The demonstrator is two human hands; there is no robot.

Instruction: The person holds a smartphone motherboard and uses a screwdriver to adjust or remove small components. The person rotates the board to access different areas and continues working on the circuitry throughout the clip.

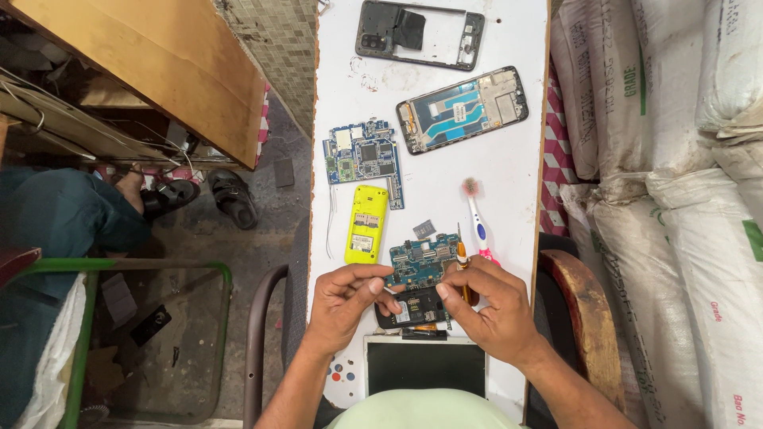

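Holding a small dark phone body [411,307] at lower centre of the frame, left hand [343,306] with fingers pinched narrow against its left end, right hand [489,306] wrapped around an orange-handled screwdriver [462,266] with the tip pointing up toward a blue circuit board [421,266] just above the phone body. Looks well into a teardown, judging from the spread: yellow phone shell [366,224] already off and lying left of centre, a larger circuit board [364,159] out above it, an opened smartphone chassis [462,109] and an empty black frame [419,33] toward the top. Still in hand: the small phone body and the board beside it, not yet parted as far as can be told. Toothbrush [477,218] lying close to the right hand; a tablet [425,365] at the bottom edge. Narrow white tabletop [517,159], edges near on both sides, bare room mostly at upper left and along the right strip.
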